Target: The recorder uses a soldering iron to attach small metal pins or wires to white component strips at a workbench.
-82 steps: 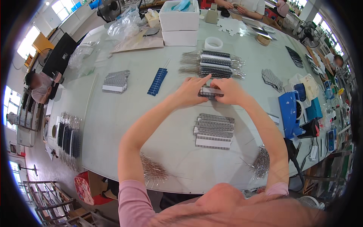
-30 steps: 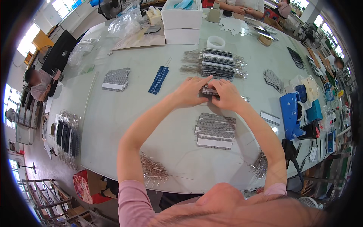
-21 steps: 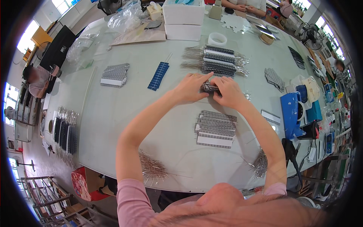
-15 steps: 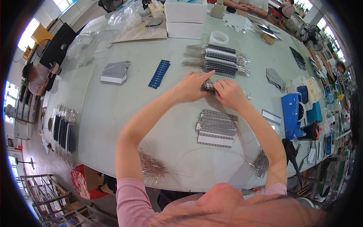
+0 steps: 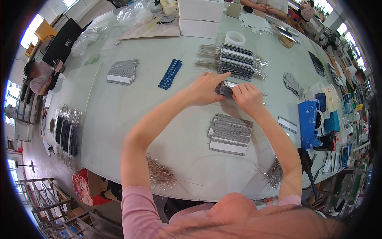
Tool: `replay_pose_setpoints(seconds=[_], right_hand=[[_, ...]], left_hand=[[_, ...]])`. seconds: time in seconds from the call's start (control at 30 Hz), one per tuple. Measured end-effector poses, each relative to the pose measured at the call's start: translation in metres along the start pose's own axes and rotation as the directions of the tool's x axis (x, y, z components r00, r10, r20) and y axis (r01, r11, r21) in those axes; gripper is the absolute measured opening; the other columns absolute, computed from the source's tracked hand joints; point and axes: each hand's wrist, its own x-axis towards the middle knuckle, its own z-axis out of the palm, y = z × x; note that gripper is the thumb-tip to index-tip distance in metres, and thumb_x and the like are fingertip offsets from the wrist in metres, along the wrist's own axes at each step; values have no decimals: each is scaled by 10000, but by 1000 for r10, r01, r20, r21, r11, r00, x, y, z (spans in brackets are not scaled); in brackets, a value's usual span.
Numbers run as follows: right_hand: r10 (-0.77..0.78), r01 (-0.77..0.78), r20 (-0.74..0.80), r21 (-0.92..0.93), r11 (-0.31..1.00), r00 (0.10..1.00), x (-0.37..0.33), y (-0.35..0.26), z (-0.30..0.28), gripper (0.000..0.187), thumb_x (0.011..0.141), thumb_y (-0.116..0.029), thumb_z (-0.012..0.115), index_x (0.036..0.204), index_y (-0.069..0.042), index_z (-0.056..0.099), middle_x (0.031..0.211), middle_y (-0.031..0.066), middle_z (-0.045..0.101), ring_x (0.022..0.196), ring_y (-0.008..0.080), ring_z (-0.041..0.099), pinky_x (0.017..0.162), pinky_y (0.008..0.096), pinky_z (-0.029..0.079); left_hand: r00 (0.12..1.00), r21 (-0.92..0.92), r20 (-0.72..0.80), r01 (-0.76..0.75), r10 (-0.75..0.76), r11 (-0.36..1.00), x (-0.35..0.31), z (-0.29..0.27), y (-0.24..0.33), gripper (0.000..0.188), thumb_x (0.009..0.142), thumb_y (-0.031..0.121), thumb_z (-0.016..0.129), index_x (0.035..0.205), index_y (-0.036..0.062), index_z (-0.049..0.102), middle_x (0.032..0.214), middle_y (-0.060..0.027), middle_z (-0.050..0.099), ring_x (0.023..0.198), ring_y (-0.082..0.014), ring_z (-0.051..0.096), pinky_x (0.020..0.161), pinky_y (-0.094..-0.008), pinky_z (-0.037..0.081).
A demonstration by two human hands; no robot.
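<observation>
We hold the grey strip [image 5: 226, 92] just on our side of the wire-ended stack [image 5: 236, 62], its long axis seeming to run crosswise like the stack's, though our fingers hide its ends. Our left hand [image 5: 205, 88] grips its left part between thumb and fingers; our right hand [image 5: 248, 98] pinches its right, so neither is clearly nearer.

A workshop, by its broad worktable [image 5: 107, 131], wire bundles [image 5: 161, 171], metal rack [image 5: 55, 210] and co-workers [image 5: 39, 83]
</observation>
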Motion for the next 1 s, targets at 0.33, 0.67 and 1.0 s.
replay_pose_setpoints(seconds=[0.33,0.67,1.0], right_hand=[[7,-2,45,-117,993,999,1,-14,1,134,709,-107,628,813,-88,544,735,40,529,681,198,590,687,320,505],[-1,1,129,-2,1000,992,-1,-12,-1,73,769,-134,632,790,-100,572,735,30,564,683,199,602,678,317,487],[246,-546,540,511,664,805,-13,35,-25,708,656,-249,813,1284,-92,525,1097,125,624,1057,315,570,930,414,482]], left_hand=[[972,105,-215,-74,95,992,4,14,-16,831,770,342,734,1498,116,402,1151,-155,626,1128,-310,548,1050,-443,363],[997,101,18,-80,79,992,21,0,-9,679,723,342,734,1337,87,593,1005,-90,677,1033,-271,610,990,-424,383],[989,107,-30,-138,142,985,16,3,-8,567,745,306,719,1251,61,647,1047,-114,675,1060,-291,610,1001,-434,379]])
